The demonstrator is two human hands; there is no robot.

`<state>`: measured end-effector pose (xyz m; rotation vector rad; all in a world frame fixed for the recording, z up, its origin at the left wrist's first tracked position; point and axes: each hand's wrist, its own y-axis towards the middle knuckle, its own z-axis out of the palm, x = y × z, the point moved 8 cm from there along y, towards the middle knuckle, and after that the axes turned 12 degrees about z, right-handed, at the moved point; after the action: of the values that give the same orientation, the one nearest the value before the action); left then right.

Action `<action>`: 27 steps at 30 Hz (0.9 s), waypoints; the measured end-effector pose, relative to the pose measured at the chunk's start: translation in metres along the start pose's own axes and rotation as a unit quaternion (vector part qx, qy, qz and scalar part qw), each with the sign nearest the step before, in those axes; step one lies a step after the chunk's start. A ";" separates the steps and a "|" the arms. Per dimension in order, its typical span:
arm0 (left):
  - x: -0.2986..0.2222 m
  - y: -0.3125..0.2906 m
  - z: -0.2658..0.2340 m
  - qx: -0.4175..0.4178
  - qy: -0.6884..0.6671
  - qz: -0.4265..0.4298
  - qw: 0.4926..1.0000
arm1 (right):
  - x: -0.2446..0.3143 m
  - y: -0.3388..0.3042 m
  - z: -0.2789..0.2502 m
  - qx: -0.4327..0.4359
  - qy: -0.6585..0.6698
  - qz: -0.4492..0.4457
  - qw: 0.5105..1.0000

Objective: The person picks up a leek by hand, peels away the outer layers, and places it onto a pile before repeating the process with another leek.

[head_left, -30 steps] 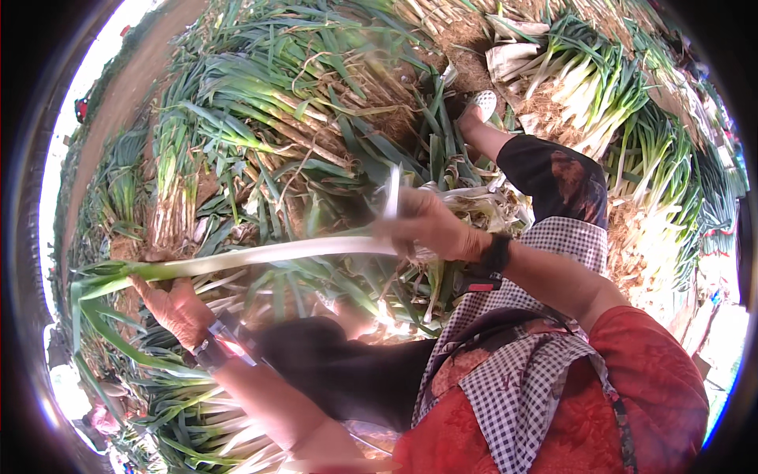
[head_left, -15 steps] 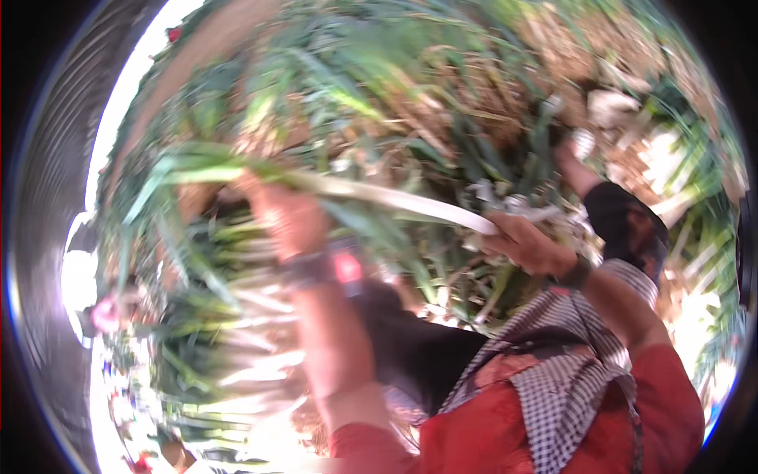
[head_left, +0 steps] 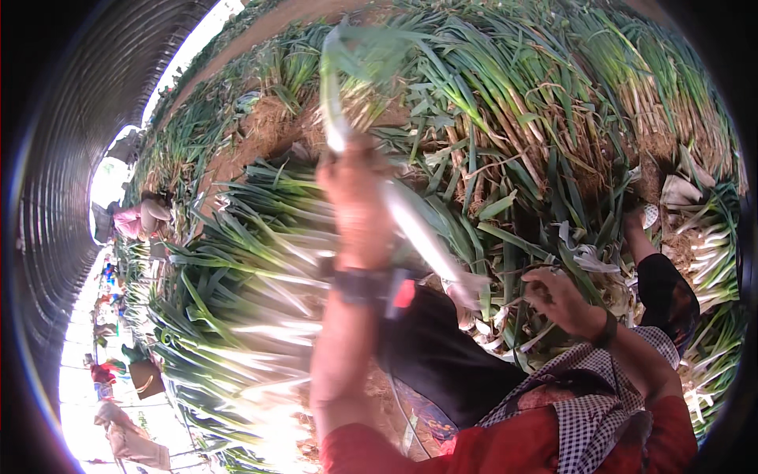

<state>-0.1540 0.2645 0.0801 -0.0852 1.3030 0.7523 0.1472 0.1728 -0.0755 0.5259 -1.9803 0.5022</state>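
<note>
My left hand (head_left: 355, 209), blurred by motion, is closed around the middle of a leek (head_left: 422, 237). The leek slants across the view: its green leaves stick up beyond the hand, and its white shank runs down to the right, ending in a blurred root end. My right hand (head_left: 562, 302) is apart from the leek, over some pale loose peelings (head_left: 588, 259). Its fingers are bent inward, and what they hold, if anything, cannot be made out. Left of my left forearm lies a broad row of leeks (head_left: 268, 272), white ends toward me.
Unpeeled leeks (head_left: 513, 103) with brown roots are heaped ahead. More white leeks (head_left: 714, 253) lie at the far right, past my foot (head_left: 638, 225). Another person (head_left: 142, 217) is at the far left under a ribbed curved roof (head_left: 59, 158). A brown bag (head_left: 146, 379) stands lower left.
The right hand has let go of the leek's white end. My left hand has carried the leek rightward and turned it more upright. The view has shifted, showing more of the left row.
</note>
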 end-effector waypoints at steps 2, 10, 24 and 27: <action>-0.002 0.031 -0.056 -0.041 0.026 0.012 0.999 | -0.048 0.000 -0.006 0.004 -0.030 0.032 0.999; 0.046 0.069 -0.376 -0.120 0.338 0.086 0.930 | -0.110 0.010 -0.024 -0.060 -0.080 0.109 0.989; 0.094 0.014 0.013 0.303 0.200 -0.199 0.910 | -0.158 0.060 -0.012 0.020 -0.095 0.183 0.978; 0.065 -0.033 0.090 0.361 0.211 -0.189 0.888 | -0.176 0.109 -0.023 -0.105 -0.144 0.100 0.979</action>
<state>-0.0560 0.3102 0.0377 0.1042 1.8431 -0.1303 0.1766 0.3009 -0.2366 0.2793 -2.3478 0.3456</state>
